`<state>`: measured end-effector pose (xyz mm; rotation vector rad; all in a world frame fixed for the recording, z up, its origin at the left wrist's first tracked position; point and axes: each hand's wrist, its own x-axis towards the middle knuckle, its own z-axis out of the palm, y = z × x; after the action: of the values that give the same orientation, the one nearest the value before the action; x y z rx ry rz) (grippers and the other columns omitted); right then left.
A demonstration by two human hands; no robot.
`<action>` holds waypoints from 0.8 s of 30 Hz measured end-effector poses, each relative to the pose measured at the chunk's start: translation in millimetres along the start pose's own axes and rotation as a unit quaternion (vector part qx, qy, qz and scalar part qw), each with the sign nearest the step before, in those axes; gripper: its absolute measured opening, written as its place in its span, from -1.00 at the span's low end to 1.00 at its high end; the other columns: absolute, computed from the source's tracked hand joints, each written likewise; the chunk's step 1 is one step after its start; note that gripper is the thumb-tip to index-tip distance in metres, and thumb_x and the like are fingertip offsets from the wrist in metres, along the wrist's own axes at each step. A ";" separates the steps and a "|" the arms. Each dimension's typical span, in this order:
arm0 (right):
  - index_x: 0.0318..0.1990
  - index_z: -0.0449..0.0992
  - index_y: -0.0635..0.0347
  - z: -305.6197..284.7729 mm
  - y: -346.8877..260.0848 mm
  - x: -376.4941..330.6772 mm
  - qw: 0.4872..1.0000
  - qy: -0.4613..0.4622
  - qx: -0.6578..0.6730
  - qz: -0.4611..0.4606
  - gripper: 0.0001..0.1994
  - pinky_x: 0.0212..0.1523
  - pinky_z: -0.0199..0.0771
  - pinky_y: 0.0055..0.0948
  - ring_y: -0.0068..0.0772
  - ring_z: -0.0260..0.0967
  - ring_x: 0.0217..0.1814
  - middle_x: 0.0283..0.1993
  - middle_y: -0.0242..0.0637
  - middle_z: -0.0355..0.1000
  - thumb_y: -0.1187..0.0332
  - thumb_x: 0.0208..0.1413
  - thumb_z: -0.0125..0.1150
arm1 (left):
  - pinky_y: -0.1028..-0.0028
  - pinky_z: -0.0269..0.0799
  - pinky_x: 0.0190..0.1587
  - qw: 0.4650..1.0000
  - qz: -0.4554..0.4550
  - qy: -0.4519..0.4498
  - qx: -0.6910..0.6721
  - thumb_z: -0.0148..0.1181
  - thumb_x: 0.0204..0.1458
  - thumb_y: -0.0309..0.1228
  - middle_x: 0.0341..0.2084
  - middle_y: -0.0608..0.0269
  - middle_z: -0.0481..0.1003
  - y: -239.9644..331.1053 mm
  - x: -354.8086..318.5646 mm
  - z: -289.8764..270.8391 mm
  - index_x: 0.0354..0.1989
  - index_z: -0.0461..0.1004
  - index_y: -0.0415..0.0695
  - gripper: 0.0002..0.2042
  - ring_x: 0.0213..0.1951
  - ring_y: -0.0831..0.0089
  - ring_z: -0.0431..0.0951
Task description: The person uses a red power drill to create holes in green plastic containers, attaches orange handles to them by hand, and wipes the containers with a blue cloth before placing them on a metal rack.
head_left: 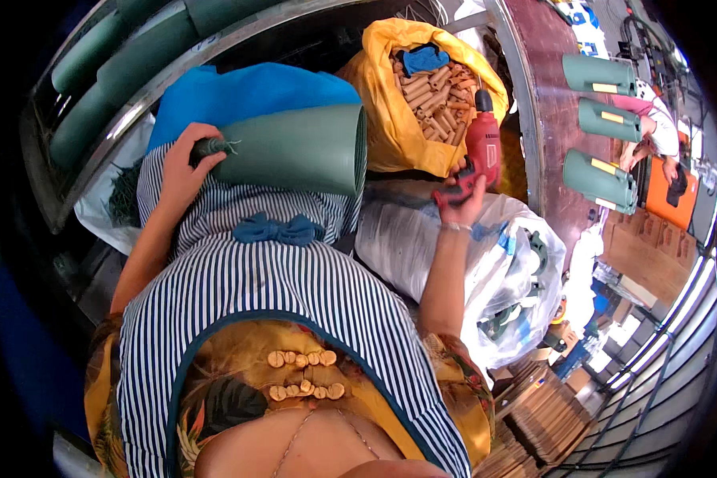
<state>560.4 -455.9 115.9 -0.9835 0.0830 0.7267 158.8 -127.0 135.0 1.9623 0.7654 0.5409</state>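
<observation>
Green mesh roll is lying across the lap, left hand gripping its twisted end; right hand is clutching the red power drill. Keep the roll steady.

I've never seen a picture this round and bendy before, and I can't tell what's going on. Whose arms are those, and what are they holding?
The picture comes from a small camera worn on a person's head, looking down. Its lens is very wide, so straight things bend near the edges. The striped apron at the bottom is the person's own front, and the two arms are theirs.

The left hand grips the end of a green roll lying across the lap. The right hand holds a red power drill. Behind it stands a yellow bag full of short tan tubes, and beside the arm lies a white plastic sack. Further right, more green rolls sit on a brown table, where another person works.
</observation>
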 end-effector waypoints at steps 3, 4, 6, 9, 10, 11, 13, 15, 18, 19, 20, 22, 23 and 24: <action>0.18 0.26 0.29 -66.2 46.2 66.1 0.979 -0.012 0.201 0.040 -0.53 -0.20 0.55 -0.43 -0.25 0.43 0.01 0.01 -0.11 0.44 0.10 0.30 -0.02 | 0.42 0.37 -0.01 1.000 -0.012 -0.022 -0.007 0.27 -0.10 -0.59 -0.24 0.15 0.48 6.3 8.9 -4.1 -0.15 0.43 -0.17 -0.70 -0.14 0.27 0.52; 0.17 0.26 0.30 -85.4 58.6 83.2 0.971 -0.009 0.233 0.050 -0.55 -0.17 0.56 -0.40 -0.23 0.43 0.01 0.01 -0.09 0.43 0.12 0.31 -0.03 | 0.42 0.37 -0.01 0.999 -0.022 -0.031 -0.014 0.26 -0.10 -0.59 -0.24 0.15 0.48 8.0 12.0 -3.6 -0.15 0.43 -0.18 -0.70 -0.14 0.27 0.52; 0.16 0.26 0.31 -106.3 77.6 106.0 0.974 -0.010 0.226 0.026 -0.55 -0.09 0.56 -0.33 -0.19 0.42 0.03 0.01 -0.08 0.43 0.12 0.31 -0.03 | 0.44 0.35 -0.01 0.998 -0.031 -0.040 -0.025 0.26 -0.08 -0.54 -0.23 0.17 0.47 12.2 14.9 -2.7 -0.10 0.44 -0.18 -0.69 -0.13 0.27 0.50; 0.15 0.29 0.29 -132.5 106.8 127.3 0.965 0.042 0.257 0.025 -0.51 -0.04 0.56 -0.20 -0.15 0.43 0.03 0.02 -0.05 0.43 0.07 0.28 0.04 | 0.36 0.32 -0.01 0.998 0.005 -0.048 0.036 0.25 -0.04 -0.48 -0.23 0.18 0.48 29.7 21.7 -2.0 -0.09 0.49 -0.16 -0.70 -0.14 0.23 0.47; 0.15 0.29 0.30 -139.7 107.4 129.4 0.982 0.125 0.139 0.000 -0.48 -0.03 0.54 -0.17 -0.13 0.43 -0.04 -0.02 -0.07 0.44 0.05 0.23 0.10 | 0.34 0.31 0.00 0.994 0.039 -0.034 0.092 0.25 -0.04 -0.47 -0.23 0.17 0.49 32.0 22.3 -0.9 -0.12 0.50 -0.16 -0.73 -0.15 0.22 0.47; 0.14 0.29 0.31 -166.9 101.3 139.3 0.978 0.204 0.015 -0.029 -0.44 -0.03 0.53 -0.13 -0.11 0.44 -0.10 -0.07 -0.08 0.45 0.03 0.19 0.16 | 0.32 0.31 0.00 0.986 0.076 -0.020 0.145 0.25 -0.04 -0.47 -0.24 0.16 0.49 31.6 28.3 0.6 -0.15 0.51 -0.16 -0.76 -0.15 0.20 0.46; 0.07 0.30 0.36 -128.7 105.1 133.7 0.822 0.348 -0.430 -0.136 -0.27 -0.01 0.49 0.00 0.02 0.46 -0.16 -0.15 0.01 0.47 -0.10 -0.02 0.35 | 0.30 0.33 -0.03 0.974 0.095 0.018 0.206 0.25 -0.03 -0.46 -0.27 0.16 0.50 34.1 28.3 7.3 -0.24 0.53 -0.16 -0.83 -0.16 0.18 0.46; 0.07 0.33 0.42 -79.4 84.3 116.6 0.499 0.431 -0.736 -0.152 -0.28 0.11 0.29 0.08 0.20 0.28 0.09 -0.01 0.21 0.33 -0.07 -0.02 0.31 | 0.33 0.37 -0.07 0.984 0.064 0.026 0.164 0.24 -0.02 -0.49 -0.29 0.15 0.49 40.4 32.3 13.0 -0.31 0.52 -0.17 -0.89 -0.17 0.19 0.48; 0.12 0.38 0.20 -37.3 70.9 146.7 0.460 0.238 -0.815 -0.259 -0.45 0.13 0.28 0.02 0.12 0.24 0.15 0.08 0.09 0.29 0.08 0.04 0.30 | 0.39 0.42 -0.13 0.994 0.032 0.023 0.105 0.23 -0.03 -0.50 -0.30 0.18 0.50 39.8 30.6 16.4 -0.35 0.53 -0.18 -0.92 -0.22 0.21 0.50; 0.12 0.40 0.16 -25.6 65.6 162.1 0.455 0.201 -0.831 -0.250 -0.50 0.12 0.33 -0.01 0.10 0.28 0.15 0.10 0.07 0.32 0.13 0.06 0.29 | 0.40 0.41 -0.12 0.994 0.012 0.014 0.110 0.22 -0.02 -0.49 -0.30 0.19 0.50 44.3 31.9 16.2 -0.35 0.54 -0.19 -0.92 -0.22 0.24 0.51; 0.12 0.43 0.12 -18.1 63.2 181.0 0.446 0.167 -0.845 -0.245 -0.54 0.10 0.38 -0.04 0.07 0.32 0.15 0.12 0.04 0.35 0.17 0.09 0.27 | 0.41 0.41 -0.11 0.994 -0.003 0.006 0.110 0.22 -0.01 -0.49 -0.30 0.19 0.50 47.7 33.7 15.4 -0.36 0.54 -0.19 -0.93 -0.21 0.27 0.51; 0.12 0.43 0.16 -13.0 63.7 217.1 0.408 0.098 -0.895 -0.152 -0.55 0.06 0.45 -0.10 0.06 0.39 0.10 0.09 0.02 0.39 0.19 0.10 0.26 | 0.44 0.39 -0.09 0.997 -0.057 0.001 0.052 0.21 0.03 -0.47 -0.29 0.21 0.50 52.9 35.8 14.2 -0.36 0.56 -0.20 -0.93 -0.19 0.33 0.50; 0.12 0.43 0.17 -13.6 61.2 231.0 0.384 0.063 -0.915 -0.104 -0.55 0.04 0.48 -0.13 0.05 0.42 0.08 0.08 0.02 0.42 0.20 0.11 0.25 | 0.45 0.38 -0.07 0.995 -0.097 -0.001 -0.007 0.21 0.06 -0.46 -0.28 0.22 0.50 57.1 36.2 14.7 -0.37 0.57 -0.21 -0.92 -0.17 0.37 0.49; 0.11 0.43 0.18 -20.7 58.8 243.5 0.387 0.064 -0.918 -0.056 -0.57 0.02 0.50 -0.13 0.06 0.43 0.05 0.04 0.02 0.43 0.20 0.12 0.24 | 0.47 0.36 -0.05 0.989 -0.134 -0.003 -0.066 0.20 0.08 -0.45 -0.26 0.23 0.50 61.5 38.0 12.8 -0.37 0.57 -0.22 -0.90 -0.15 0.41 0.48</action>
<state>716.8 -324.9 -31.0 -3.1819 -0.9066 0.3087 212.0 -131.0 185.5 1.7064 0.9475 0.4119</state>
